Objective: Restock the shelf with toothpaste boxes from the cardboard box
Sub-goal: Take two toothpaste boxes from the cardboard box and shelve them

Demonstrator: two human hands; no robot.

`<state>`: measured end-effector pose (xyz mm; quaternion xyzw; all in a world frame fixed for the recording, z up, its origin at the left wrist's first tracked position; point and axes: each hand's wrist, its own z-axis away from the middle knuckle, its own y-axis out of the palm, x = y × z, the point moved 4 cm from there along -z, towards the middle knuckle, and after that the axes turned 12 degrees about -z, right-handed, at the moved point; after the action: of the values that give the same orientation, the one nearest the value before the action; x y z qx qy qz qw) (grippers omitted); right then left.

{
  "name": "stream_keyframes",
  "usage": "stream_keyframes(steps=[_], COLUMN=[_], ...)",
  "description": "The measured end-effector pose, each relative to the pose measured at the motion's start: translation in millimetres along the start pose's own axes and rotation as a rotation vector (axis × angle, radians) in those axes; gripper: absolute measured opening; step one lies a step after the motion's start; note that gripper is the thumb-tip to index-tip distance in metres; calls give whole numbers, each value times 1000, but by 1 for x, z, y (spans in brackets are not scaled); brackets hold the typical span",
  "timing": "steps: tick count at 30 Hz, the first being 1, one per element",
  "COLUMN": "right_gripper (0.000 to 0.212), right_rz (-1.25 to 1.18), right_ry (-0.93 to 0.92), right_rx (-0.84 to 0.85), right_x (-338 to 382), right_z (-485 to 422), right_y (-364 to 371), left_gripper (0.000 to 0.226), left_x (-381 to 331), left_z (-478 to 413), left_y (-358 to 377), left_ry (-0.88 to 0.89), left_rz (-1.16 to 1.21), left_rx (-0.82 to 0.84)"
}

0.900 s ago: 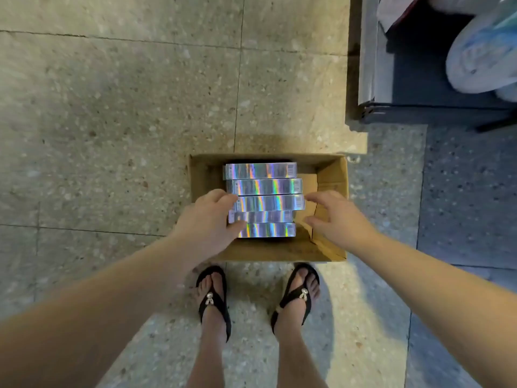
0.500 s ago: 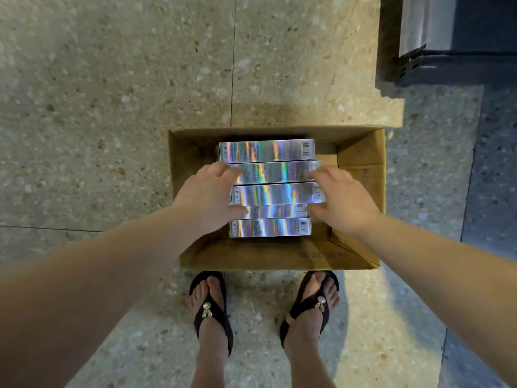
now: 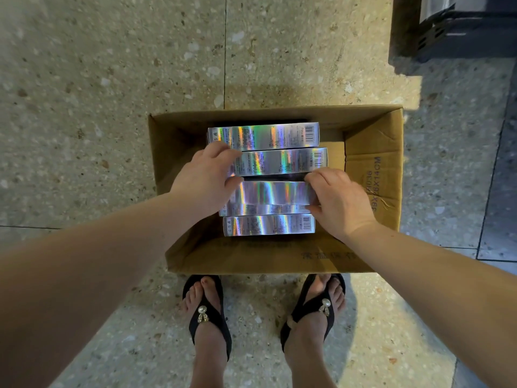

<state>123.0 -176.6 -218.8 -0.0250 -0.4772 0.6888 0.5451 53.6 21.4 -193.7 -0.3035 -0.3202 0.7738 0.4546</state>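
An open cardboard box (image 3: 372,152) stands on the floor in front of my feet. Inside lie several shiny holographic toothpaste boxes in a row, the farthest (image 3: 263,136) against the back wall and the nearest (image 3: 268,224) by the front wall. My left hand (image 3: 205,180) grips the left ends of two middle boxes (image 3: 272,177), with fingers over the upper one and thumb under the lower one. My right hand (image 3: 340,201) pinches the right end of the lower of these, which is lifted and tilted above the row.
Speckled terrazzo floor surrounds the carton. A dark shelf base (image 3: 458,35) sits at the top right, on a darker floor strip. My two feet in black sandals (image 3: 207,312) stand just in front of the carton. The carton's right part holds no boxes.
The view has moved closer to the carton. Both hands have closed on the middle toothpaste boxes, and one box has lifted and tilted out of the row.
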Motion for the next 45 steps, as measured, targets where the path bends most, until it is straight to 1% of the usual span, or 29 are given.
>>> stream_keyframes(steps=[2, 3, 6, 9, 11, 13, 15, 17, 18, 20, 22, 25, 28, 31, 33, 36, 39, 40, 43, 45], right_gripper=[28, 28, 38, 36, 36, 39, 42, 42, 42, 45, 49, 42, 42, 40, 39, 39, 40, 39, 41, 47], right_rz=[-136, -167, -180, -192, -210, -250, -287, -316, -331, -353, -359, -374, -403, -435, -449, -458, -477, -486, -490, -471], right_ry=[20, 15, -7, 6, 48, 96, 125, 160, 176, 180, 161, 153, 131, 84, 32, -18, -21, -20, -11, -17], right_rx=[18, 33, 53, 0, -31, -63, -103, -136, -150, -173, -186, -199, -224, -262, -282, -343, -449, -491, -601, -671], right_x=[-6, -11, -30, -47, -55, -60, -61, -61, -61, -58, -51, -37, -16, 11, 31, 63, 95, 105, 136, 156], right_z=[9, 17, 49, 82, 96, 100, 99, 98, 97, 96, 99, 111, 131, 157, 176, 210, 252, 267, 319, 356], right_y=[-3, -5, -13, -25, -32, -36, -38, -39, -39, -42, -47, -63, -89, -123, -150, -197, -243, -258, -305, -334], left_gripper=[47, 47, 55, 70, 78, 80, 75, 65, 59, 48, 47, 50, 48, 40, 40, 46, 69, 72, 69, 71], left_x=[0, -1, -3, -8, -11, -14, -15, -15, -14, -12, -9, -3, 0, -2, -6, -16, -32, -38, -59, -74], left_z=[-2, -2, -3, -6, -9, -10, -11, -10, -9, -4, 7, 30, 56, 85, 108, 143, 180, 192, 230, 255], left_y=[-2, -1, 2, 6, 11, 18, 24, 28, 29, 27, 20, 2, -24, -61, -91, -145, -208, -229, -290, -330], left_ry=[2, 1, -9, -32, -42, -52, -67, -70, -67, -63, -52, -57, -111, -143, -147, -92, -30, 1, 106, 178], left_rz=[-18, -34, -101, -155, -266, -378, -416, -379, -320, -127, 21, 134, 212, 215, 248, 304, 331, 338, 353, 346], left_rx=[-29, -31, 4, 28, 22, 2, -34, -69, -79, -95, -121, -171, -172, -197, -211, -229, -270, -295, -354, -381])
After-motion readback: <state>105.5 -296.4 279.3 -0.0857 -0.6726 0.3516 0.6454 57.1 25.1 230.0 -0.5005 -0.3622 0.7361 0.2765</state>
